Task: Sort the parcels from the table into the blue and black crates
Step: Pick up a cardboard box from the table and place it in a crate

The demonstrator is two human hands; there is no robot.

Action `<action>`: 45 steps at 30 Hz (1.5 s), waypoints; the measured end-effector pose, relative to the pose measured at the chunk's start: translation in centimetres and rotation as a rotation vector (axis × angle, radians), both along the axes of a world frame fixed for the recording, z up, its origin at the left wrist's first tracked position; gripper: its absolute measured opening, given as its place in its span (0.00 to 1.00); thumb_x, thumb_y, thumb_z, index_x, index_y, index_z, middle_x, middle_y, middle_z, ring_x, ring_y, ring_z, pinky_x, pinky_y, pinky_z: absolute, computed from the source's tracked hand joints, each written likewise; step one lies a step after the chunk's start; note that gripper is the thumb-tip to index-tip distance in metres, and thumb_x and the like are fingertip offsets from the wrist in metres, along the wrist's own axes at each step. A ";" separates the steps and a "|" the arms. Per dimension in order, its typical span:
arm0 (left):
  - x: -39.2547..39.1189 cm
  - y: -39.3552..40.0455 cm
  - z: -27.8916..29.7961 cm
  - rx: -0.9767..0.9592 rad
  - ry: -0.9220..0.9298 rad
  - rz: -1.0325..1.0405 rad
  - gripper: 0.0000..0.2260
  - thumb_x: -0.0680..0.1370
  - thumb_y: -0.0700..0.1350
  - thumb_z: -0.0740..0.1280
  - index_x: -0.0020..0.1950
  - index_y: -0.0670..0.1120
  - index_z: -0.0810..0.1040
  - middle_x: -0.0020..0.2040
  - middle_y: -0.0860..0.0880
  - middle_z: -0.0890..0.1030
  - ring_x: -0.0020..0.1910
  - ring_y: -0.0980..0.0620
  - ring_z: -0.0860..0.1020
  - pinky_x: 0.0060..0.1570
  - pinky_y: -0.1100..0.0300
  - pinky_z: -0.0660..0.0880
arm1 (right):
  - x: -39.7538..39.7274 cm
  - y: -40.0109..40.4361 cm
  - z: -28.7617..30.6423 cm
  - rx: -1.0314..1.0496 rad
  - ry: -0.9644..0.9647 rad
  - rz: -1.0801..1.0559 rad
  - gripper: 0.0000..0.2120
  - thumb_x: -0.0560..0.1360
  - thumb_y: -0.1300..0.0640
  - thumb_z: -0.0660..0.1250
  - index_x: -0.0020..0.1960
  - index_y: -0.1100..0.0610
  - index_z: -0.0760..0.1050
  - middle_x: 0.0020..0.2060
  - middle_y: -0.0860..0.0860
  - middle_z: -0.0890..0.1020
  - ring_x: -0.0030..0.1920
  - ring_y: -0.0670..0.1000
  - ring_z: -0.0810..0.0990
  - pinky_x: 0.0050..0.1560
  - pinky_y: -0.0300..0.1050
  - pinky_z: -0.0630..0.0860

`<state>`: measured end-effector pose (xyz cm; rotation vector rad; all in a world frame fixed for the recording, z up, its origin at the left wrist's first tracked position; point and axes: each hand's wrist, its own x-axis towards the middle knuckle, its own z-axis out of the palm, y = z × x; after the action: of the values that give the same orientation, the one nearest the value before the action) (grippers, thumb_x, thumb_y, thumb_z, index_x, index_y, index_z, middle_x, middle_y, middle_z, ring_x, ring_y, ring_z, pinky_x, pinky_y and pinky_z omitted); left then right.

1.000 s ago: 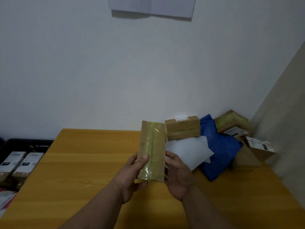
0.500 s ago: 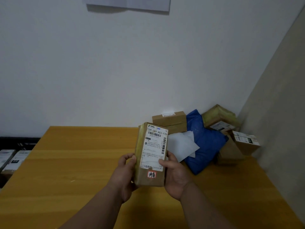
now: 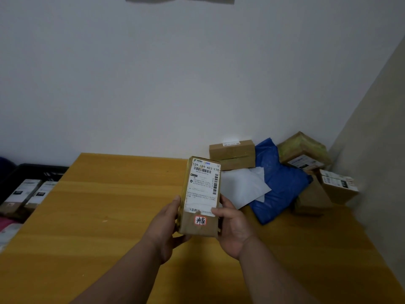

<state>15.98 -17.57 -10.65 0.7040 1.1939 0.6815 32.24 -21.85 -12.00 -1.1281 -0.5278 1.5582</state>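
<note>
- While the black crate (image 3: 32,172) sits at frame left already holding boxes, the left hand (image 3: 166,224) grips the parcel's (image 3: 202,194) lower left edge.
- At centre, label facing up, it looks stiff, light and tape-slick; hold low by both sides.
- Right hand (image 3: 232,227) clasps the right edge, thumb on the label.

Upright labelled brown parcel (image 3: 202,195) held above table (image 3: 105,216) (black crate (image 3: 32,172) left).
</note>
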 end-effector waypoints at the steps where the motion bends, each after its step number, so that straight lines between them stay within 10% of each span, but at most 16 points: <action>1: -0.4 0.0 -0.1 0.005 0.000 -0.001 0.19 0.77 0.64 0.62 0.58 0.55 0.81 0.52 0.50 0.84 0.54 0.43 0.80 0.44 0.51 0.81 | -0.4 0.1 0.0 -0.001 -0.007 0.008 0.26 0.73 0.62 0.65 0.69 0.46 0.72 0.60 0.53 0.82 0.63 0.60 0.78 0.68 0.65 0.67; 8: -5.9 0.1 -0.3 0.070 -0.019 -0.118 0.30 0.60 0.69 0.71 0.59 0.58 0.78 0.51 0.55 0.85 0.56 0.51 0.80 0.50 0.50 0.79 | -5.7 1.6 0.3 -0.017 -0.071 0.062 0.24 0.74 0.60 0.65 0.67 0.42 0.73 0.59 0.49 0.83 0.62 0.57 0.78 0.66 0.59 0.69; 29: -43.3 4.7 -2.5 -0.047 0.079 0.196 0.17 0.70 0.51 0.76 0.56 0.52 0.79 0.47 0.49 0.85 0.52 0.46 0.80 0.47 0.54 0.77 | -43.2 10.5 -1.1 -0.215 -0.136 0.352 0.20 0.75 0.57 0.68 0.65 0.43 0.73 0.50 0.48 0.86 0.51 0.54 0.83 0.42 0.46 0.77; 39: -54.3 7.4 -3.2 -0.079 0.146 0.462 0.21 0.71 0.51 0.75 0.60 0.48 0.72 0.52 0.44 0.82 0.51 0.44 0.80 0.40 0.55 0.78 | -54.8 16.5 -2.3 -0.290 -0.244 0.714 0.24 0.73 0.50 0.71 0.66 0.35 0.70 0.56 0.48 0.83 0.57 0.56 0.81 0.59 0.56 0.74; 45: -61.6 8.3 -4.2 -0.127 0.148 0.564 0.23 0.70 0.52 0.76 0.59 0.48 0.72 0.54 0.44 0.81 0.53 0.43 0.80 0.56 0.45 0.77 | -62.4 19.2 -3.3 -0.327 -0.279 0.844 0.27 0.72 0.51 0.73 0.64 0.32 0.66 0.57 0.48 0.81 0.55 0.56 0.82 0.51 0.52 0.76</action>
<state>-45.60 -9.25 -14.85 0.3080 1.5792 1.0206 -30.15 -2.62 -15.28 -1.4856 -1.0594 2.2776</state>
